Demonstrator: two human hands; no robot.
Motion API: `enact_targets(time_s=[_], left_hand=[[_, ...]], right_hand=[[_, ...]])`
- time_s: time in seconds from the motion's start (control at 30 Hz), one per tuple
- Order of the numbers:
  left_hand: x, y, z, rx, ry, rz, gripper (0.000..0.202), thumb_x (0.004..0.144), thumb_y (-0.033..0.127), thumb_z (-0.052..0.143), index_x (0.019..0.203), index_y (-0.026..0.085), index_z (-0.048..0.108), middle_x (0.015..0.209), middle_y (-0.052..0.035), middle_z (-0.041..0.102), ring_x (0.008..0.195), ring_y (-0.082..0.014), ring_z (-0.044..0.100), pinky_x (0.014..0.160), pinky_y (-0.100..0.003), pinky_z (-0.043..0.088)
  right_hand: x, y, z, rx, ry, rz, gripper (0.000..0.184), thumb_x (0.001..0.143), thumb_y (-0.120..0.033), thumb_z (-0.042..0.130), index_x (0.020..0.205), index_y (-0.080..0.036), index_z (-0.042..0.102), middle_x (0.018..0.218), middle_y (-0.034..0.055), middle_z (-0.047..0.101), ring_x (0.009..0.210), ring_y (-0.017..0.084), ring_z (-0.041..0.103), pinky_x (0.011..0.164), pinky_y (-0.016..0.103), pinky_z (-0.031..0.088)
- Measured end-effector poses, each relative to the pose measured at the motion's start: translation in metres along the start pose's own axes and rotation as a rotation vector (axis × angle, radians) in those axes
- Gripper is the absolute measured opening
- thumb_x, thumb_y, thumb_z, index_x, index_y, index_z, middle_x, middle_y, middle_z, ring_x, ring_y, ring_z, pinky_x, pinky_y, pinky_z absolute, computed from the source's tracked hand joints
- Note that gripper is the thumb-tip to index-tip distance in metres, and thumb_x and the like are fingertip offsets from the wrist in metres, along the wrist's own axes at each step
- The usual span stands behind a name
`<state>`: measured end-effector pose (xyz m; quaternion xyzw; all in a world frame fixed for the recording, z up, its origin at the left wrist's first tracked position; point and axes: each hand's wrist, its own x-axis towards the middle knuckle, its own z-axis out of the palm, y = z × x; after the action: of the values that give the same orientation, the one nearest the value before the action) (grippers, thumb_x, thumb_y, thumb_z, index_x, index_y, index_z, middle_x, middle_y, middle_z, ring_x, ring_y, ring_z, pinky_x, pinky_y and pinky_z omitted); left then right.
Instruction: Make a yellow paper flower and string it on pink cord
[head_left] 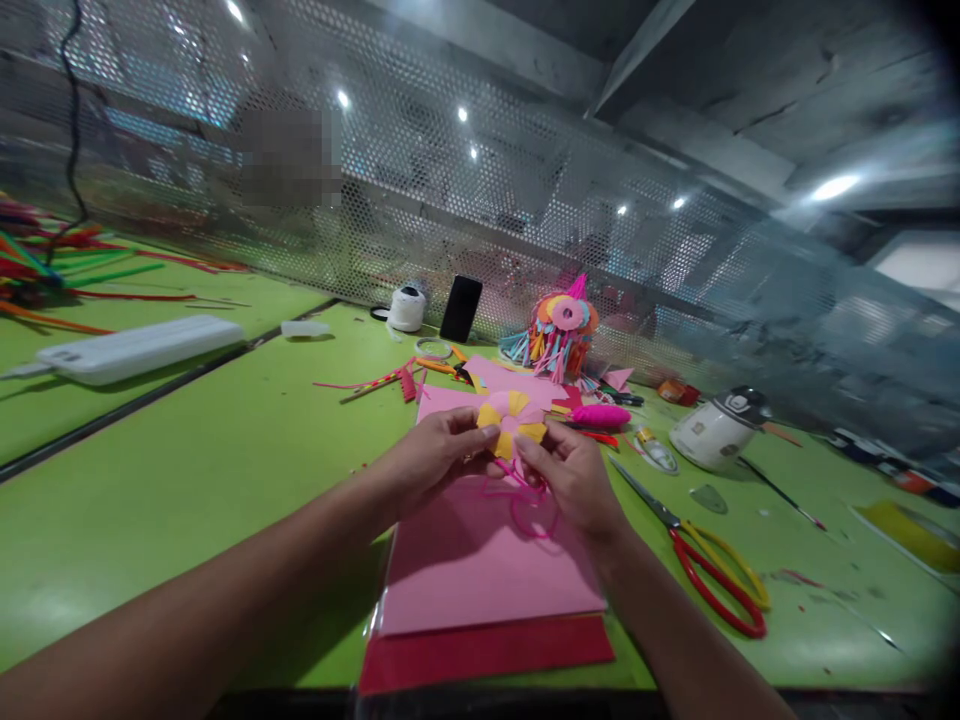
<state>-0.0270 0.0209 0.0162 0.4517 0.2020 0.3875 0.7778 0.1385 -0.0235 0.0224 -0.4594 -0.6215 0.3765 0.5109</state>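
Note:
Between my two hands is a paper flower (509, 424) with yellow and pink petals. My left hand (450, 446) pinches its left edge with thumb and fingers. My right hand (574, 470) grips the lower right edge, thumb on top. Thin magenta cord (534, 515) hangs in loops below the flower, near my right fingers. Under my hands lies a sheet of pink paper (487, 575), with a red sheet (487, 655) showing along its near edge.
Scissors (701, 555) with red and yellow handles lie right of my right forearm. Farther back stand a colorful tasseled paper craft (566, 325), a phone (460, 308), a white spool (406, 308) and a white pot (716, 432). A white power strip (142, 348) lies at left.

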Motion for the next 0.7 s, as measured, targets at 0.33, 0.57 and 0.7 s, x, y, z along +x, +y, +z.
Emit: enact_targets(time_s=[0.33,0.57,0.7], left_hand=[[0.0,0.009,-0.008,0.42,-0.081,0.063,0.02,0.083,0.03,0.059,0.075,0.012,0.058,0.061,0.0021,0.051,0.054,-0.0072,0.048,0.053,-0.022,0.038],[-0.004,0.005,0.0,0.25,-0.082,-0.049,0.027,0.083,0.036,0.059,0.096,0.013,0.06,0.075,-0.0023,0.059,0.062,-0.0123,0.061,0.055,-0.025,0.048],[-0.004,0.006,0.001,0.114,-0.092,-0.047,0.019,0.084,0.027,0.058,0.091,0.01,0.061,0.077,-0.007,0.064,0.062,-0.0124,0.063,0.059,-0.024,0.049]], right_hand=[[0.006,0.003,-0.016,0.034,-0.058,0.151,0.036,0.082,-0.045,0.06,0.064,-0.015,0.05,0.05,-0.0062,0.043,0.041,0.004,0.035,0.039,0.016,0.026],[0.004,0.003,-0.007,0.052,0.052,0.097,0.033,0.081,-0.043,0.061,0.068,-0.014,0.055,0.048,-0.0057,0.047,0.04,0.004,0.037,0.039,0.016,0.027],[0.002,-0.004,-0.01,0.179,-0.068,0.051,0.048,0.078,-0.031,0.067,0.122,-0.02,0.05,0.062,-0.0044,0.058,0.05,0.008,0.052,0.047,0.017,0.04]])
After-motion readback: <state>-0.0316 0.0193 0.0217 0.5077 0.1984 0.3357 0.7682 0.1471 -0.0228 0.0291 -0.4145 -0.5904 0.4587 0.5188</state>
